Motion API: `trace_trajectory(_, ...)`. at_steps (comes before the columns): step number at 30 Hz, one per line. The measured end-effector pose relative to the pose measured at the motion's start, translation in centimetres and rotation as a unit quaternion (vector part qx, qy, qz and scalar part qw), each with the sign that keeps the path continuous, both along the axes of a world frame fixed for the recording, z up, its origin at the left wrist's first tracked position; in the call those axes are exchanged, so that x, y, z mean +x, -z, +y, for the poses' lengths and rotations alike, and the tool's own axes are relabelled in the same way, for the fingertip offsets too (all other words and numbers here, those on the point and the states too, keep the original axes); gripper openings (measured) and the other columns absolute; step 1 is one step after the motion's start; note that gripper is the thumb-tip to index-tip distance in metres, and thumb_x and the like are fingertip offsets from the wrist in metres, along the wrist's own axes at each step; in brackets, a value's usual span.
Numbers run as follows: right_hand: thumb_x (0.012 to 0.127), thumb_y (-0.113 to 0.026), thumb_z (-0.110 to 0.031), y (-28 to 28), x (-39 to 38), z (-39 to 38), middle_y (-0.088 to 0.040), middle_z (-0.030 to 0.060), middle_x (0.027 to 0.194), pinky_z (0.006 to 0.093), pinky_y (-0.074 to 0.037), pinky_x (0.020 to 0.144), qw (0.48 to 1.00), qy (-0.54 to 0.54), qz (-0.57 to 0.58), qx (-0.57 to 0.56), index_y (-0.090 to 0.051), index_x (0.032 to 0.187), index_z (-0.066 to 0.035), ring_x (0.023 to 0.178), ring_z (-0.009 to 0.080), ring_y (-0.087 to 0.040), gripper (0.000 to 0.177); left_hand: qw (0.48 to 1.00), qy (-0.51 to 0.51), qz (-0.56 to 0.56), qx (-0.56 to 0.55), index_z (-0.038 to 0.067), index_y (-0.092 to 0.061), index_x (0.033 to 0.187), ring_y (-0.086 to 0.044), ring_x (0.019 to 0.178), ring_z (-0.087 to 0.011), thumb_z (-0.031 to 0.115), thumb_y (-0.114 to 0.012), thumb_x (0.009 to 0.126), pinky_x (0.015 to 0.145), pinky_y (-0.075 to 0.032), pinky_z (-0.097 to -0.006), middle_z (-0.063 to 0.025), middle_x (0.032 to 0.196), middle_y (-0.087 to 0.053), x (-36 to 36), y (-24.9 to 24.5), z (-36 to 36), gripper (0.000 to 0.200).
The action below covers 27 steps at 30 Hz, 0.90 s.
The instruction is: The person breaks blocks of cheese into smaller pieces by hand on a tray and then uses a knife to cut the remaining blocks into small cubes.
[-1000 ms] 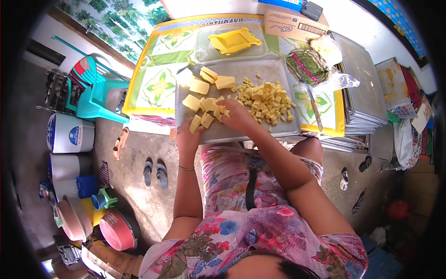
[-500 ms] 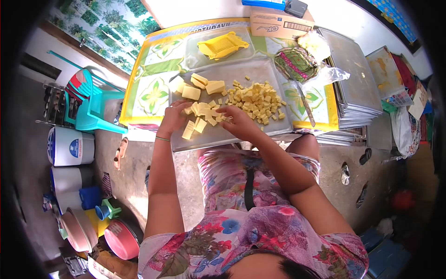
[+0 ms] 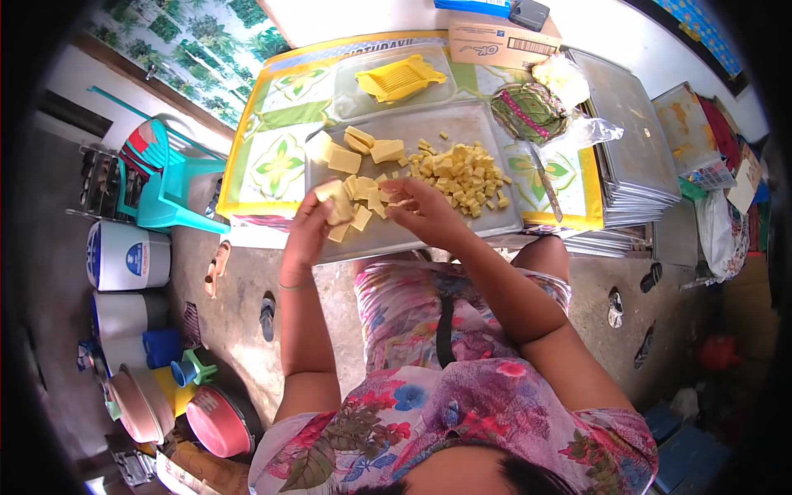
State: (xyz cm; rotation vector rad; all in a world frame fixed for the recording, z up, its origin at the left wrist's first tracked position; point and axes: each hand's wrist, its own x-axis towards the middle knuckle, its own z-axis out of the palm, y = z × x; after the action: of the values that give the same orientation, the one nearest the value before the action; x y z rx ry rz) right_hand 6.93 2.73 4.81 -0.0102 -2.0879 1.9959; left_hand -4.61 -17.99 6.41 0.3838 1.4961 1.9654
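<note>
Pinching yellow slab (image 3: 337, 201) in left hand (image 3: 308, 229) fingers, right hand (image 3: 424, 213) fingers curled, touching strips (image 3: 375, 200)

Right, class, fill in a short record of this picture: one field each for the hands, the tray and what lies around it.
Left hand: left hand above the tray's near edge, gripping a yellow slab
Right hand: right hand on the cut strips; grip unclear
Tray: metal tray on the patterned tablecloth
Cubes: small yellow cubes piled on its right half
Blocks: larger blocks at its far left
Behind: yellow grid slicer
Right side: knife, stacked trays
</note>
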Motion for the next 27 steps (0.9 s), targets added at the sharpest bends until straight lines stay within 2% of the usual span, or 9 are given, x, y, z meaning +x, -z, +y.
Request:
trace_trajectory(1,0.084,-0.067,-0.011,-0.9,0.2,-0.4,-0.061,0.01,0.108,0.0311,-0.05,0.082,1.0,-0.014,0.008,-0.018,-0.056,0.121,-0.002,0.096,0.0185,-0.059,0.04,0.999,0.027,0.004,-0.025,0.005,-0.042,0.137,-0.059,0.102,-0.0194,0.009,-0.047,0.095,0.087,-0.053,-0.0346,-0.0093,0.121,-0.055,1.8,-1.3,0.4,0.042)
trace_trajectory(3,0.085,-0.068,-0.013,-2.4,0.8,-0.8,-0.061,0.0087,0.107,0.03,-0.05,0.082,0.998,-0.04,0.024,-0.053,-0.054,0.123,-0.002,0.095,0.0165,-0.059,0.042,0.997,0.043,0.046,-0.033,0.006,-0.04,0.139,-0.058,0.1,-0.0178,0.008,-0.049,0.094,0.084,-0.053,-0.033,-0.0094,0.118,-0.056,3.8,-0.8,0.8,0.046)
trace_trajectory(6,0.086,-0.067,-0.013,-2.9,1.5,-0.4,-0.06,0.0084,0.105,0.0291,-0.05,0.082,0.993,-0.111,-0.013,-0.038,-0.052,0.126,-0.002,0.093,0.0151,-0.059,0.044,0.996,0.041,0.081,-0.011,0.007,-0.033,0.143,-0.057,0.097,-0.015,0.011,-0.058,0.091,0.082,-0.049,-0.0292,-0.0101,0.109,-0.06,6.1,-0.7,1.3,0.058)
trace_trajectory(9,0.086,-0.067,-0.009,-3.4,2.6,-0.4,-0.058,0.0054,0.107,0.0264,-0.047,0.086,0.978,-0.144,-0.078,-0.128,-0.049,0.128,-0.002,0.095,0.0113,-0.056,0.047,0.997,0.027,0.07,0.013,0.006,-0.034,0.141,-0.058,0.097,-0.0152,0.012,-0.063,0.089,0.084,-0.046,-0.028,-0.0109,0.108,-0.06,7.9,-1.3,1.6,0.06)
trace_trajectory(11,0.086,-0.067,-0.01,-3.5,3.5,-0.5,-0.06,0.0063,0.102,0.0265,-0.048,0.083,0.981,-0.12,-0.059,-0.137,-0.05,0.127,-0.002,0.093,0.0121,-0.059,0.045,0.999,0.009,0.031,0.045,0.004,-0.038,0.138,-0.058,0.099,-0.0158,0.011,-0.065,0.088,0.085,-0.047,-0.0286,-0.0109,0.109,-0.06,8.6,-0.9,1.6,0.057)
trace_trajectory(15,0.084,-0.068,-0.007,-3.3,4.5,-0.2,-0.061,0.0056,0.099,0.0253,-0.049,0.082,0.982,-0.074,-0.076,-0.157,-0.052,0.126,-0.002,0.09,0.0111,-0.06,0.045,0.995,-0.038,0.054,0.074,0.001,-0.045,0.131,-0.058,0.104,-0.0173,0.002,-0.066,0.082,0.09,-0.048,-0.0305,-0.0105,0.114,-0.058,10.1,0.6,2.1,0.053)
trace_trajectory(21,0.081,-0.073,-0.005,-3.3,5.9,0.4,-0.059,0.0054,0.105,0.0251,-0.049,0.085,0.972,-0.128,-0.048,-0.19,-0.052,0.126,-0.001,0.095,0.0109,-0.058,0.051,0.996,-0.048,0.025,0.076,-0.001,-0.051,0.124,-0.058,0.105,-0.0183,-0.008,-0.065,0.079,0.09,-0.049,-0.0299,-0.0111,0.117,-0.057,12.0,-1.2,2.8,0.048)
trace_trajectory(24,0.08,-0.073,-0.007,-3.2,6.5,0.5,-0.064,0.0053,0.099,0.0243,-0.05,0.078,0.984,-0.083,-0.018,-0.157,-0.057,0.121,-0.001,0.088,0.0098,-0.061,0.045,0.997,-0.047,0.05,0.046,-0.001,-0.051,0.124,-0.059,0.104,-0.0185,-0.009,-0.065,0.08,0.089,-0.051,-0.0294,-0.0113,0.117,-0.057,12.7,-2.1,3.2,0.047)
trace_trajectory(27,0.079,-0.074,-0.006,-4.0,7.4,0.9,-0.064,0.0047,0.097,0.0248,-0.05,0.08,0.994,-0.05,-0.006,-0.092,-0.061,0.117,-0.001,0.089,0.0099,-0.061,0.041,0.991,-0.062,0.114,0.014,-0.001,-0.051,0.124,-0.059,0.104,-0.0186,-0.009,-0.066,0.08,0.087,-0.051,-0.0294,-0.0115,0.117,-0.056,13.5,-2.4,3.8,0.048)
